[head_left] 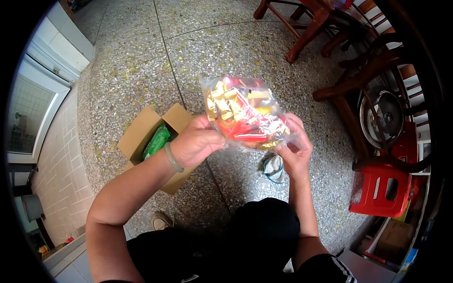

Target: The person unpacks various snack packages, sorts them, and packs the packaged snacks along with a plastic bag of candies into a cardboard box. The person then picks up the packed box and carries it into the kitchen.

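Observation:
A clear plastic bag (245,113) of candies in gold, red and silver wrappers is held up between my two hands above the floor. My left hand (196,141), with a pale bangle (172,158) on its wrist, pinches the bag's lower left edge. At the right edge, my right hand (296,146) grips the bag with the thumb in front. Below my left forearm stands an open cardboard box (134,129), its flaps spread. Inside it lies a green package (157,141), partly covered by my left hand and wrist.
Speckled stone floor (226,52) stretches all around. A whitish cloth-like item (273,169) lies beneath the bag, near my shoe. On the right are dark wooden furniture legs (311,33), a round metal lid or tray (381,115) and a red plastic stool (382,191). A white-framed door (47,104) is at left.

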Action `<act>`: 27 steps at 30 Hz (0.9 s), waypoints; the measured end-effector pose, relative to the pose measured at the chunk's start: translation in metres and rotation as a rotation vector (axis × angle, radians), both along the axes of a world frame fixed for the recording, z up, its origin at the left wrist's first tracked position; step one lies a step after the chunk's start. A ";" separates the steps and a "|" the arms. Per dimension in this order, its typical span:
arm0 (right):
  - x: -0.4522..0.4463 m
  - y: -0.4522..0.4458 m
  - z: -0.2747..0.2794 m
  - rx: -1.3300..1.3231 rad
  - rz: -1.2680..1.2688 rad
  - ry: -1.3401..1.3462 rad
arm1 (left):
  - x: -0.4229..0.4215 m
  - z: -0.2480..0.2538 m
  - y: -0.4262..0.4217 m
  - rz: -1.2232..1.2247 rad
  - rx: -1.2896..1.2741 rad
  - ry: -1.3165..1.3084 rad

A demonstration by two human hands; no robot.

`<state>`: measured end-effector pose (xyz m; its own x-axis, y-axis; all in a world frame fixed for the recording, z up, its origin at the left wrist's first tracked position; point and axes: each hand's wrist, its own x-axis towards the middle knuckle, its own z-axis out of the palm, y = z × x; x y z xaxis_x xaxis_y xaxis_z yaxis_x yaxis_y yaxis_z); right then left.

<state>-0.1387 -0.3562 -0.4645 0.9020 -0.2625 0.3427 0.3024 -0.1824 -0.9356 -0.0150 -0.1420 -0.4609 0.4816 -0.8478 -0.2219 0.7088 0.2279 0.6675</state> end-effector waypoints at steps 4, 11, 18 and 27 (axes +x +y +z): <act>0.004 -0.004 -0.010 0.505 -0.096 0.078 | 0.002 -0.005 0.005 -0.017 -0.022 0.093; -0.008 0.002 -0.043 0.902 0.157 0.498 | -0.002 -0.013 0.006 -0.002 -0.091 0.156; 0.006 0.010 -0.006 0.686 -0.091 0.115 | 0.014 -0.016 0.014 -0.086 -0.159 0.077; 0.005 0.017 -0.004 0.755 -0.053 0.119 | -0.013 -0.014 -0.007 -0.208 0.118 -0.324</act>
<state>-0.1340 -0.3392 -0.4688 0.9013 -0.4309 -0.0457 0.2003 0.5079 -0.8378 -0.0285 -0.1495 -0.4745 0.3630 -0.9126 -0.1881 0.4801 0.0101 0.8771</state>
